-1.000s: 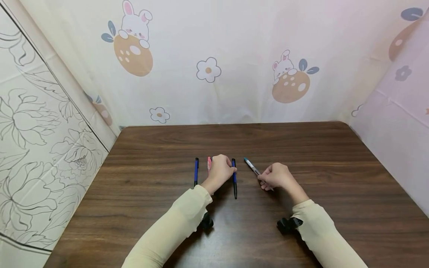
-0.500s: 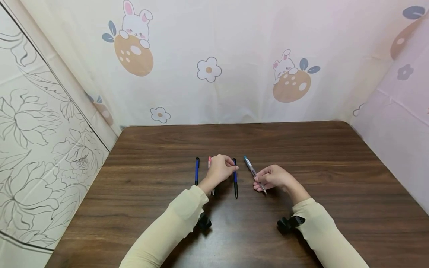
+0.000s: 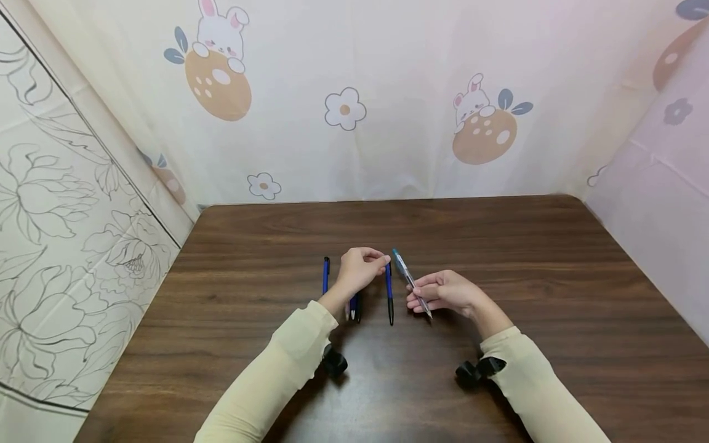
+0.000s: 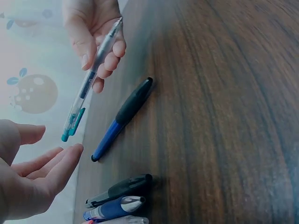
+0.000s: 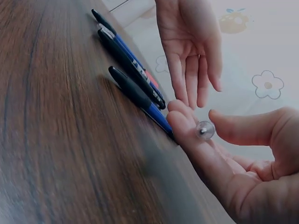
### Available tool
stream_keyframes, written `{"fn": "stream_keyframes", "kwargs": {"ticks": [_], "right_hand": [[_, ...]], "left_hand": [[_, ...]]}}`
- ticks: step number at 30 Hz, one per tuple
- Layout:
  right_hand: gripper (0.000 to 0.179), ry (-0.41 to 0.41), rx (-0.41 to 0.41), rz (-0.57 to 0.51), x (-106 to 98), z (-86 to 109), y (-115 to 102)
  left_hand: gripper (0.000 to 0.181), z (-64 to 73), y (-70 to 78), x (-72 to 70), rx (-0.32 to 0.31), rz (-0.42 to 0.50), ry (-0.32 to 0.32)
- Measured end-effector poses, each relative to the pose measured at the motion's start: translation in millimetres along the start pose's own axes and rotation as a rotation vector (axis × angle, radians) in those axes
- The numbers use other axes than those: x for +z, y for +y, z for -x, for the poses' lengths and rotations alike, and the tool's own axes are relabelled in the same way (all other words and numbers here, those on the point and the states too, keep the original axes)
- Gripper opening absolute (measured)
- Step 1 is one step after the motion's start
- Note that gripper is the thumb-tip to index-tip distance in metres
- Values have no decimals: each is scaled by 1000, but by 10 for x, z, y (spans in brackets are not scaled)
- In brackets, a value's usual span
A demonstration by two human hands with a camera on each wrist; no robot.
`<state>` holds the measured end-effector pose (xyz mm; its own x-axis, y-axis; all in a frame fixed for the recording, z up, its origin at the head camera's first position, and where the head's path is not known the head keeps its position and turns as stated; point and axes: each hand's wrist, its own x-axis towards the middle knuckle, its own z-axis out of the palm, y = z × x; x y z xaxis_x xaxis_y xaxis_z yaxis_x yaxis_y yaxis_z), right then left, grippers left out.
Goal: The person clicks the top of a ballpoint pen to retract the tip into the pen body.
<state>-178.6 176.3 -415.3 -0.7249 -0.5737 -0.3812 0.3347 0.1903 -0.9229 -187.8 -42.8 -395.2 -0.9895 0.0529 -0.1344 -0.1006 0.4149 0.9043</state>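
A clear pen with a teal clip (image 3: 403,269) slants in my right hand (image 3: 450,292), pinched between thumb and fingers. In the left wrist view that pen (image 4: 86,88) is off the table, its teal end toward my left hand (image 4: 35,172). The left hand's thumb and fingers are apart, with nothing between them. Just beyond its fingertips in the head view lies a blue pen with a black grip (image 3: 390,295). Under the left hand lie more pens, partly hidden; the left wrist view shows a black pen (image 4: 121,189) and a dark blue one (image 4: 114,207).
Another blue pen (image 3: 325,275) lies farther left on the brown wooden table (image 3: 498,240). A patterned curtain (image 3: 399,154) hangs behind the table's back edge. Each wrist carries a black camera, such as the left one (image 3: 335,362).
The right hand has moved left with the clear pen, bringing its teal end closer to the left hand and the blue pen. The left hand has barely shifted.
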Motion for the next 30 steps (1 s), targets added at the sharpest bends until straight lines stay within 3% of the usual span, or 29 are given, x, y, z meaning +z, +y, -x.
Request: {"fn": "stream_keyframes", "kwargs": {"ticks": [5, 11, 14, 18, 30], "right_hand": [[47, -52, -23, -20, 40, 3, -30], [48, -94, -46, -40, 104, -2, -69], [48, -111, -52, -47, 132, -2, -93], [46, -119, -63, -47, 145, -1, -135], [46, -145, -89, -65, 168, 2, -133]], "left_hand": [[30, -17, 10, -8, -63, 133, -35], [37, -78, -2, -1, -158, 450, -107], [41, -103, -6, -15, -207, 559, -144], [44, -119, 16, -45, -237, 622, -185], [50, -104, 34, -39, -228, 820, -302]]}}
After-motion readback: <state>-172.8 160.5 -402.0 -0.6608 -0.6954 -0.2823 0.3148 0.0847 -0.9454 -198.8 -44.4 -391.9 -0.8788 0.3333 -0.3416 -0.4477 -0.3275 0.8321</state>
